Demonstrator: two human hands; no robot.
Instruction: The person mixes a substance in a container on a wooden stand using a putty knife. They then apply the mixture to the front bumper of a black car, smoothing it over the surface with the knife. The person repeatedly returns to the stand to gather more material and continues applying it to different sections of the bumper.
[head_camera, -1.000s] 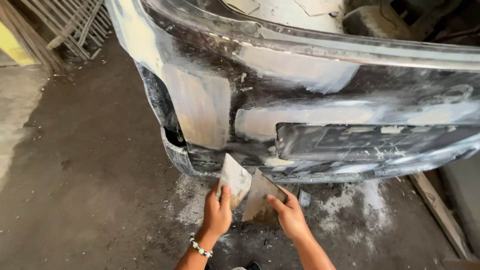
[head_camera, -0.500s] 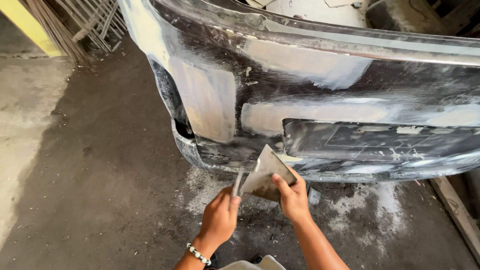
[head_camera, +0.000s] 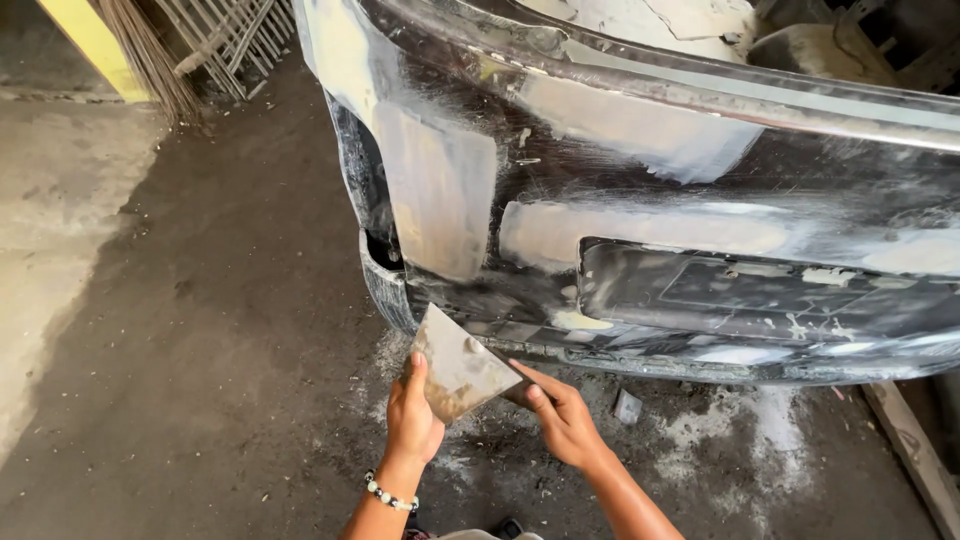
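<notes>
Left: yellow post (head_camera: 85, 40), broom bristles (head_camera: 150, 55), metal grille (head_camera: 225, 35) against the wall. Dusty concrete floor (head_camera: 150, 330). Left hand (head_camera: 412, 420) and right hand (head_camera: 560, 420) each pinch a flat putty spreader (head_camera: 460, 368), fingers curled shut on it, just below the filler-patched dark car bumper (head_camera: 640, 220).

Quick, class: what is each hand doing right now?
Left hand: closed on the spreader.
Right hand: fingers on the spreader's right edge; grip unclear.
</notes>
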